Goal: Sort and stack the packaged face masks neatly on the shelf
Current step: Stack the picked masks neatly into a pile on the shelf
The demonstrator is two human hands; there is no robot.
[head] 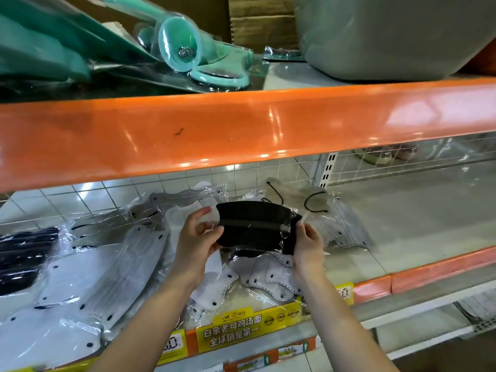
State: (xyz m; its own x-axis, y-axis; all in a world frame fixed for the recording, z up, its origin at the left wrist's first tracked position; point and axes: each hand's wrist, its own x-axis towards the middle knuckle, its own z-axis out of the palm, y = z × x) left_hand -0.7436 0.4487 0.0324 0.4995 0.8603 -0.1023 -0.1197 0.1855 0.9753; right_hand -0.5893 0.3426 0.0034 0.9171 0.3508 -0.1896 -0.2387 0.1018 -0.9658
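Both hands hold one clear-wrapped pack of black face masks (255,226) above the middle shelf (402,229), in front of the white wire-grid back panel (88,194). The left hand (197,237) pinches the pack's left end, thumb on the front face and fingers curled behind the wrapper. The right hand (308,244) grips the right end, fingers wrapped round the edge. The pack lies roughly level, slightly tilted. Beneath and around it, packs of white face masks (88,267) lie loosely overlapped on the shelf. A dark mask pack (24,253) lies at the far left; a beige mask pack (295,196) with black ear loops lies behind. An orange shelf beam (241,130) crosses above. A yellow printed label strip (252,326) runs along the shelf's front edge.
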